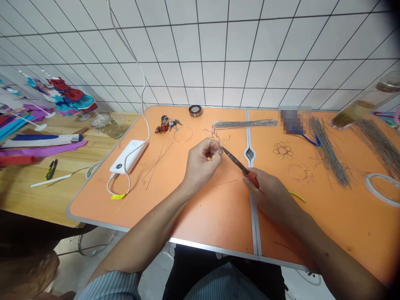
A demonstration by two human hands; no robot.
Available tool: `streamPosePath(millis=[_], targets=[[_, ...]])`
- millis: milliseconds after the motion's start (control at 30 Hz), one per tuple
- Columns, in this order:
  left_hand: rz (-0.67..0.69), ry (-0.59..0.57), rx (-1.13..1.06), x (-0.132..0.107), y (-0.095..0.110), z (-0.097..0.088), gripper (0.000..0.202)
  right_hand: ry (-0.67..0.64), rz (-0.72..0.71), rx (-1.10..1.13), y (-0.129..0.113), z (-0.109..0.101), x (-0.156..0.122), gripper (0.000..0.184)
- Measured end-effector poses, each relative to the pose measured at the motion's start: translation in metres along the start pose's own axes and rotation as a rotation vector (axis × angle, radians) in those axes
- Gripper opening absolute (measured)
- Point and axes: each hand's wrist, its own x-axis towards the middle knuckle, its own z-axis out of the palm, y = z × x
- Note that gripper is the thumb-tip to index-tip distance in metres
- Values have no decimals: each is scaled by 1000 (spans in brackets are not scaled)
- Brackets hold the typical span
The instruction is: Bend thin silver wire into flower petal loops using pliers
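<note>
Above the middle of the orange table, my left hand (202,160) pinches a thin piece of bent wire (215,134), whose loops stick up past the fingertips. My right hand (270,191) is wrapped round the red handle of long-nosed pliers (235,160). The dark jaws point up and left, and their tip is at the wire by my left fingertips. Whether the jaws grip the wire is too small to tell. Behind my hands lies a bundle of straight wires (245,123). Flower-shaped wire loops (283,150) rest to the right.
A white power strip (128,156) with its cable, a key bunch (168,124) and a tape roll (195,110) stand left and back. Right are another wire bundle (331,152), a white ring (383,189) and a tilted-looking jar (359,106). Another person's head (28,258) shows lower left.
</note>
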Motion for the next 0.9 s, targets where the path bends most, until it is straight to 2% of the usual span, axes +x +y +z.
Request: streamPosePath(millis=[200,433,500,700,900], targets=[[-9,10,5,0,1,1,8,-43,39,56,-3,-1,0,32],[-45,20,-53,-2,3,3,10,-11,80,62,-3,5,4,35],[-91,4,-104,-1,4,3,15,-8,81,68,-1,5,5,35],[-222,-161,-404,10,3,-1,39,-37,71,129,5,0,5,38],[-270,-135,-473,12,-1,1,48,-99,48,209,8,0,4,42]])
